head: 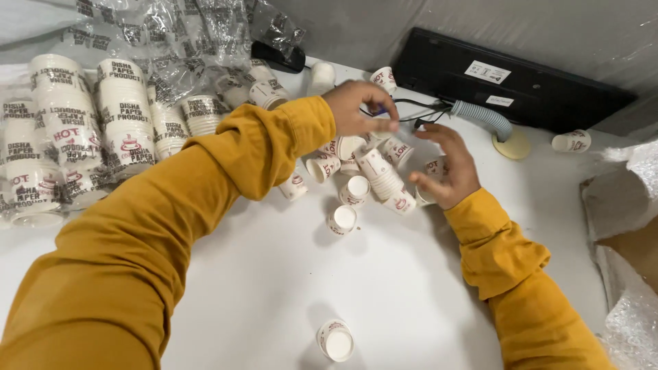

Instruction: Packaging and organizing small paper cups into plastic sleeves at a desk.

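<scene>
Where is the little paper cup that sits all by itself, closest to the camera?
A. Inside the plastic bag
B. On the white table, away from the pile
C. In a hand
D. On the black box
B: the lone cup lies on the white table, well apart from the pile of cups by the hands.

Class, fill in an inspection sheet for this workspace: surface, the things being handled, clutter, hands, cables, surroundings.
Surface: white table, matte.
Handled things: loose paper cups heaped between the hands; short nested stack among them.
Clutter: single cup near the front edge; bagged cup stacks at left.
Hands: left hand pinched above the heap; right hand open beside it.
Cables: black cords, grey ribbed hose.
Surroundings: black box, bubble wrap.
</scene>
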